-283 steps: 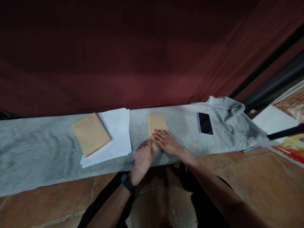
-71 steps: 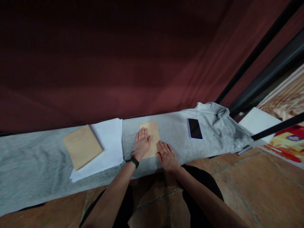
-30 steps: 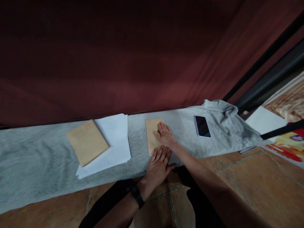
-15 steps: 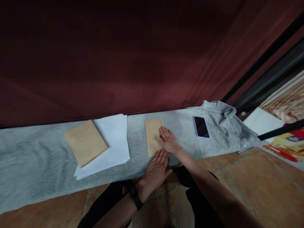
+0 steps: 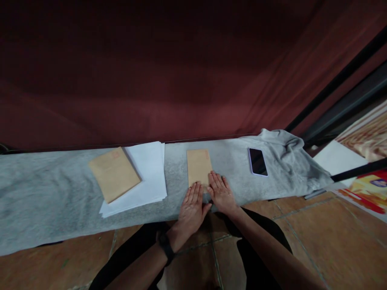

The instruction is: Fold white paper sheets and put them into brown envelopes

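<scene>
A small tan envelope (image 5: 198,168) lies lengthwise on the grey cloth (image 5: 48,193) that covers a long ledge. My left hand (image 5: 191,203) rests flat with fingers stretched out, fingertips at the envelope's near left edge. Beside it, my right hand (image 5: 221,191) also lies flat and open, its fingertips on the envelope's near right corner. Neither hand holds anything. A dark band sits on my left wrist.
A second tan envelope (image 5: 114,173) lies on a stack of white sheets (image 5: 148,173) to the left. A black phone (image 5: 258,161) rests at the right near bunched grey cloth (image 5: 287,157). Dark red curtain behind; tiled floor below; black bars at right.
My right hand has slid back down the envelope toward me. My left hand has shifted slightly left, so both hands now lie side by side at the envelope's near end.
</scene>
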Demonstrator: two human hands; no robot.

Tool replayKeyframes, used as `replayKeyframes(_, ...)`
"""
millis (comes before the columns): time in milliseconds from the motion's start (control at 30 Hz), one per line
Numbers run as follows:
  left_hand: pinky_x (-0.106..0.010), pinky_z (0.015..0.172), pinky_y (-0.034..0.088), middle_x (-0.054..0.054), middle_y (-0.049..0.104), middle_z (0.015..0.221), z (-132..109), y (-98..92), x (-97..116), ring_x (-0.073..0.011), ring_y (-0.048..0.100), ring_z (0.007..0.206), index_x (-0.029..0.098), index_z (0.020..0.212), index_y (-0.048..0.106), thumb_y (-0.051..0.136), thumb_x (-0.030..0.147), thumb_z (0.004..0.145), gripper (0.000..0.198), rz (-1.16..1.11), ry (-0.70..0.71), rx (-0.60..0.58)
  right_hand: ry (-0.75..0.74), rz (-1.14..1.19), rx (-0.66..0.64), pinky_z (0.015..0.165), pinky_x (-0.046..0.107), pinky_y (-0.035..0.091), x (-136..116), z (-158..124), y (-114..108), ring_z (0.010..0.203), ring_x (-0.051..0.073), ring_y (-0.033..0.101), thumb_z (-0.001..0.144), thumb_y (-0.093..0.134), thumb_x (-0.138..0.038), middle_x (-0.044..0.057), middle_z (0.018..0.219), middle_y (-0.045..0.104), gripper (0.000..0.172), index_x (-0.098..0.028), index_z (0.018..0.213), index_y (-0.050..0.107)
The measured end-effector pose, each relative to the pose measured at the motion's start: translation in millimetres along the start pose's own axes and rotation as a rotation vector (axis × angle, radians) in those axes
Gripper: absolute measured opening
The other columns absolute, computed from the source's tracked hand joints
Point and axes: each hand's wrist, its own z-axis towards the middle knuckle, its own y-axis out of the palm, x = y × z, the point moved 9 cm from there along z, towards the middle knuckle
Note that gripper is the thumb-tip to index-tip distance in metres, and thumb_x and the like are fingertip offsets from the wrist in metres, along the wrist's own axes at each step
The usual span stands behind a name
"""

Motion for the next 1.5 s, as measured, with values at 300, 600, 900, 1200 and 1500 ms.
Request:
replayKeyframes(300, -0.051, 0.125, 0.034, -0.028, 0.036, 0.162, -7, -3.1, -14, -0.0361, 0.032, 0.153, -0.003, 0.153, 0.039, 0.045, 0.058, 0.101, 0.080, 0.118, -0.113, 0.022, 0.066, -0.032, 0.011, 0.124, 0.048, 0.025, 8, -3, -5, 0.151, 0.028, 0.038, 0.108, 0.034, -0.034, 0.016, 0.163, 0.040, 0.056, -0.010, 0.159, 0.037)
replayKeyframes(600, -0.044, 0.126, 0.032, -0.017, 0.045, 0.161, 46, -1.5, -4, -0.0257, 0.036, 0.153, 0.007, 0.151, 0.046, 0.028, 0.047, 0.108, 0.062, -0.039, -0.018, -0.126, 0.087, -0.031, -0.044, 0.123, 0.050, 0.026, 9, -2, -11, 0.149, 0.032, 0.042, 0.105, 0.035, -0.025, 0.016, 0.163, 0.041, 0.054, -0.008, 0.155, 0.044)
replayKeyframes(900, -0.046, 0.129, 0.023, -0.013, 0.034, 0.167, 99, 29.5, -16, -0.0233, 0.025, 0.157, 0.010, 0.159, 0.034, 0.023, 0.040, 0.107, 0.061, -0.015, -0.022, -0.159, 0.073, 0.011, -0.024, 0.120, 0.055, 0.032, 10, 1, -10, 0.145, 0.035, 0.047, 0.102, 0.043, -0.030, 0.016, 0.160, 0.045, 0.054, -0.014, 0.153, 0.049)
replayKeyframes(1200, -0.047, 0.131, 0.014, -0.013, 0.027, 0.169, 161, 40.6, -31, -0.0258, 0.021, 0.159, 0.006, 0.160, 0.033, 0.024, 0.039, 0.106, 0.064, 0.006, -0.108, -0.193, 0.075, 0.056, -0.069, 0.120, 0.051, 0.032, 15, 4, -14, 0.145, 0.033, 0.047, 0.104, 0.043, -0.034, 0.015, 0.160, 0.045, 0.054, -0.012, 0.152, 0.050)
replayKeyframes(1500, -0.052, 0.130, 0.014, -0.007, 0.034, 0.168, 110, 34.9, -12, -0.0262, 0.021, 0.158, 0.016, 0.160, 0.035, 0.023, 0.036, 0.106, 0.058, -0.018, 0.007, -0.174, 0.093, 0.178, -0.157, 0.114, 0.041, 0.040, 31, 18, -23, 0.137, 0.025, 0.055, 0.102, 0.033, -0.017, 0.009, 0.154, 0.055, 0.049, -0.017, 0.145, 0.058)
